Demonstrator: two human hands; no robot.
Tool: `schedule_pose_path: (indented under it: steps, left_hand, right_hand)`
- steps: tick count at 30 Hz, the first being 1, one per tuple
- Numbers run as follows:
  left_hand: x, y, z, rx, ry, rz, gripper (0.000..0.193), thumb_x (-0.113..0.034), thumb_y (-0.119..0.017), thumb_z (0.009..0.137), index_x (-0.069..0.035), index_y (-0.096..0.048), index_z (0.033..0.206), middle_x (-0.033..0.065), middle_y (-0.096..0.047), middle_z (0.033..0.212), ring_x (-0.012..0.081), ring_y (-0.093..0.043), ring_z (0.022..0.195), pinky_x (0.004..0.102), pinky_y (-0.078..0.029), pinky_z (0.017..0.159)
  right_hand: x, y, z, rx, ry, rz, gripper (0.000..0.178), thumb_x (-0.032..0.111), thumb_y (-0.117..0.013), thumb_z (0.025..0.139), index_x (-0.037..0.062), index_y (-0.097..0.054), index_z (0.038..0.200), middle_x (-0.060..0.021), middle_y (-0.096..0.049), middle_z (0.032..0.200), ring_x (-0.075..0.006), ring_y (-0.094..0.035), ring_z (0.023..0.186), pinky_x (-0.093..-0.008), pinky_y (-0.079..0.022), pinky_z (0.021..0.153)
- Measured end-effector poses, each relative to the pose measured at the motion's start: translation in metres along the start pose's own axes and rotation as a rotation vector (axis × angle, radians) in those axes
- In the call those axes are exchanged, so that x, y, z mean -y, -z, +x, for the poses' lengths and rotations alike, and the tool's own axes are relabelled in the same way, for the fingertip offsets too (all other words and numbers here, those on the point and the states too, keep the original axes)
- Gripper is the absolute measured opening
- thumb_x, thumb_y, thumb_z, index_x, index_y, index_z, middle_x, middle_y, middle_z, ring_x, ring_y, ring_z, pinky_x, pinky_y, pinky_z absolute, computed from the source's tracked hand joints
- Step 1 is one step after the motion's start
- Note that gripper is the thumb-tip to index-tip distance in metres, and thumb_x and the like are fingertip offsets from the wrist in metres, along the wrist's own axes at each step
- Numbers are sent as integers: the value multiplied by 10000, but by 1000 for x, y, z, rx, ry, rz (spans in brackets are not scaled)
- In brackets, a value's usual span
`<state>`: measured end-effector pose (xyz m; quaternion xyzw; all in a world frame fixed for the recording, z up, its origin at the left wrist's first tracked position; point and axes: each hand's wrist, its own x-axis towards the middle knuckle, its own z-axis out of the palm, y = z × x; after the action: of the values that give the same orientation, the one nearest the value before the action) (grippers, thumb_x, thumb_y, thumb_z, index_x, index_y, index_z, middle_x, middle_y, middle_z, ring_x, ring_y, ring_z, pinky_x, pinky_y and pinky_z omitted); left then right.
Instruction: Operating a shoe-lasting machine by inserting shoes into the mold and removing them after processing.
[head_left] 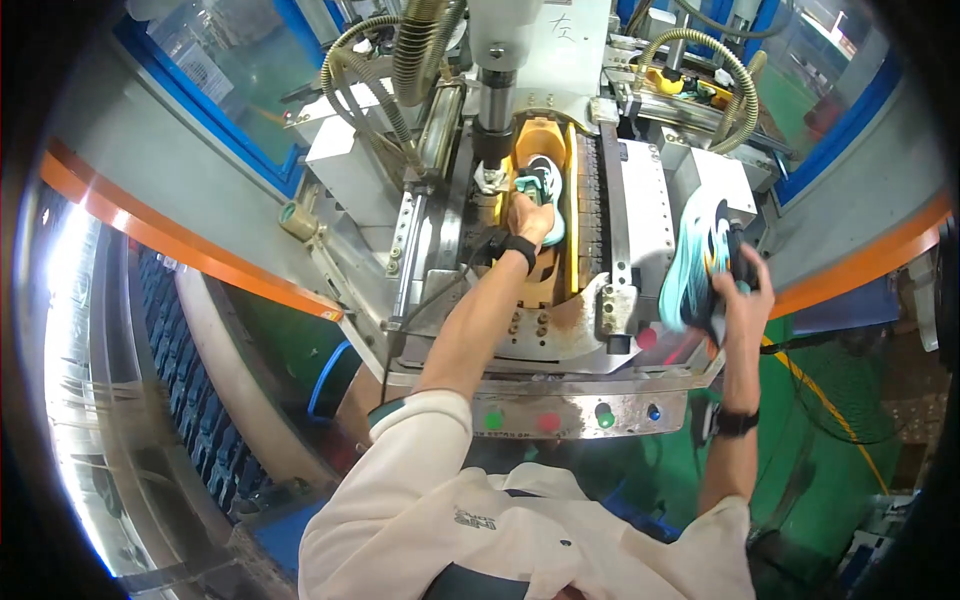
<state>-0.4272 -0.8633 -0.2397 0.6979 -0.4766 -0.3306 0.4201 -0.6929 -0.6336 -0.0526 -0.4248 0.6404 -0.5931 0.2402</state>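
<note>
Green floor (650,460) spreads beneath the machine, blue-framed clear panels (215,75) stand off to both sides, and a curved orange bar (190,240) sweeps along the left; I'm watching all this from afar through a wide, bending lens. Front and centre, I've got the steel press bed (460,180), with a row of coloured buttons (549,422) along its near edge and ribbed hoses (417,60) looping overhead. Here's the main action: a teal-and-white shoe (545,178) sits in the yellow cradle (541,135), flanked by yellow side pieces, and a dark-tipped cylinder (493,125) hangs just beside it on the left. My left hand (532,216) is right in there, reaching over the shoe with fingers bent against its upper (their tips are partly hidden, so I can't tell whether they pinch it or merely press). A black band (519,249) circles that wrist. Over on the right, look, my right hand (742,290) has a second shoe (690,255) firmly in its grasp, fingers and thumb wrapped about the dark side, the pale teal sole facing left. That one is up in front of a white box housing (722,180) at the right of the bed (it's blurred, so the finer details escape me), and another dark band (736,422) sits on this wrist.
</note>
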Motion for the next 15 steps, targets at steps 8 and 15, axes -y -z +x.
schedule_pose_path:
  steps: [8, 15]
  left_hand:
    - [-57, 213, -184, 521, 498, -829, 265, -146, -655, 887, -12, -631, 1114, 58, -680, 1000, 150, -664, 860, 266, -533, 702]
    - [-30, 369, -306, 155, 448, -766, 467, -99, -653, 879, 65, -508, 1292, 97, -638, 1141, 160, -644, 982, 283, -514, 887]
  right_hand:
    - [-1, -181, 148, 534, -25, -640, 433, 233, -796, 614, -53, -679, 918, -129, -671, 803, -209, -637, 707, -323, -506, 649]
    - [-106, -332, 107, 354, 251, -794, 579, 352, -730, 733, -62, -555, 1099, -264, -684, 1018, -405, -665, 991, -450, -536, 861]
